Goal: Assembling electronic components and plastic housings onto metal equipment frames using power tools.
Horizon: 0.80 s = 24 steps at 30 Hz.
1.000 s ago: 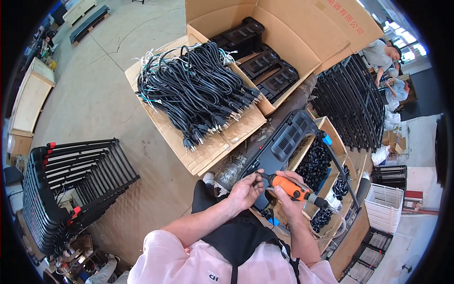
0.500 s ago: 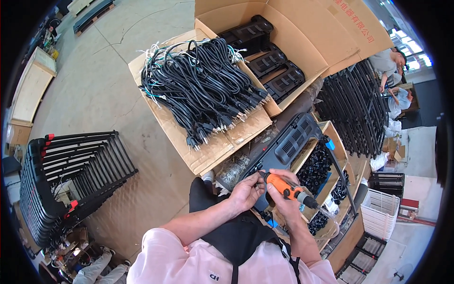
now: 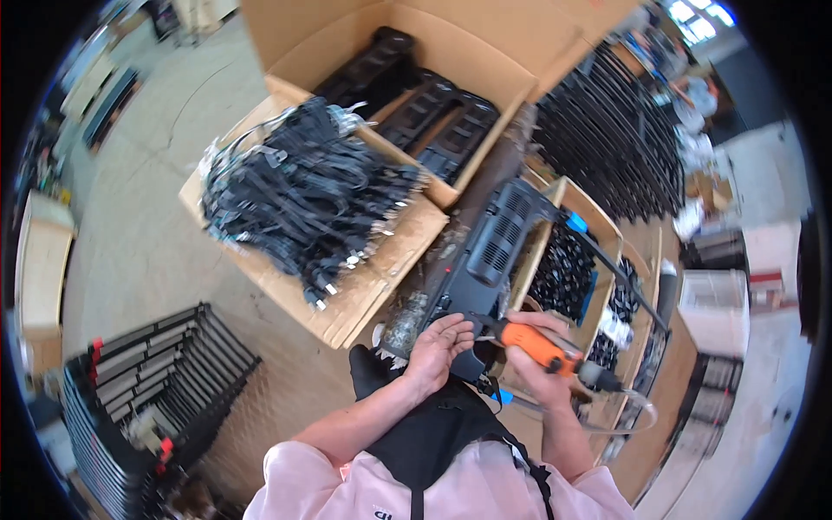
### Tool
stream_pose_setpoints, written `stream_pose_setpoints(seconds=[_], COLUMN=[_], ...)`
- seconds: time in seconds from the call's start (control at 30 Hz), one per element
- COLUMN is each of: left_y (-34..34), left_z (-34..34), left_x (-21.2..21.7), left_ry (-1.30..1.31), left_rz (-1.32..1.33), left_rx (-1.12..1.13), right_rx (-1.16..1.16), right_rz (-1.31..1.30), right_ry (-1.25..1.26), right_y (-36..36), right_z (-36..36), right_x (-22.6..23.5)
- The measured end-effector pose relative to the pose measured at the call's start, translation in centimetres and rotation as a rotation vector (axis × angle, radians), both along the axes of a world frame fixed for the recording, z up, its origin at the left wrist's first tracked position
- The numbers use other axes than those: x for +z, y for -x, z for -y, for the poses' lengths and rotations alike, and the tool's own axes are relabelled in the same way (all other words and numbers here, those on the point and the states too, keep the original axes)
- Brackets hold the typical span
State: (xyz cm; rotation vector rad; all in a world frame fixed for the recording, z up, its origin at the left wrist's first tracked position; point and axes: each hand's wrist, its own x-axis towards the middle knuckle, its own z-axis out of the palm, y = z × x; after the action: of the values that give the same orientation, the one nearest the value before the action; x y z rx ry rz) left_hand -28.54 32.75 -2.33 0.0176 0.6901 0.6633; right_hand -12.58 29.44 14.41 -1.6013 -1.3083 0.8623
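The power driver (image 3: pixel 536 345) has a bright orange, rounded body, a dark, slim nose and a grey-black rear end from which a clear hose (image 3: pixel 650 409) loops away to the right; motion blur softens its finer details. It is over the near end of a long black housing (image 3: pixel 498 234), nose toward the left. The housing is matt, with banks of narrow slotted vents on a raised section toward its far end and a small red spot near its left edge; it slants away from the person's black apron (image 3: pixel 426 446), between a cardboard tray (image 3: pixel 394 269) of black cords and a wooden bin (image 3: pixel 563 195) of small, dark, shiny parts. The right hand (image 3: pixel 544 381) is clamped around the driver's body, thumb on the near side and fingers over the far side, its forearm rising from the lower right. The left hand (image 3: pixel 440 347) reaches in from the lower left, wrist slightly bent, fingers loosely curved toward the driver's nose at the housing's near end; whether they pinch anything cannot be told. The two hands are apart, the nose lying between them.
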Motion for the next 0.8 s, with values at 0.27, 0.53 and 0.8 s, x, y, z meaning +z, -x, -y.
stream_pose_setpoints(seconds=[0.27,0.53,0.8], left_y=[-8.6,-17.5,-10.9], left_z=[-1.4,-2.4,2.8], left_x=[2.4,2.8,4.5], left_ry=[-0.263,-1.278,-1.072], left_rz=[0.034,-0.397,-0.268], left_rx=[-0.292,-0.596,-1.017], right_rx=[-0.929,-1.338,-1.596], right_rz=[-0.609,-0.753,-1.262], right_ry=[-0.18,-0.307,-0.264], right_y=[-4.9,-1.1,-4.6], right_z=[18.6,32.8,36.3], right_x=[-0.6,-4.6,-23.7])
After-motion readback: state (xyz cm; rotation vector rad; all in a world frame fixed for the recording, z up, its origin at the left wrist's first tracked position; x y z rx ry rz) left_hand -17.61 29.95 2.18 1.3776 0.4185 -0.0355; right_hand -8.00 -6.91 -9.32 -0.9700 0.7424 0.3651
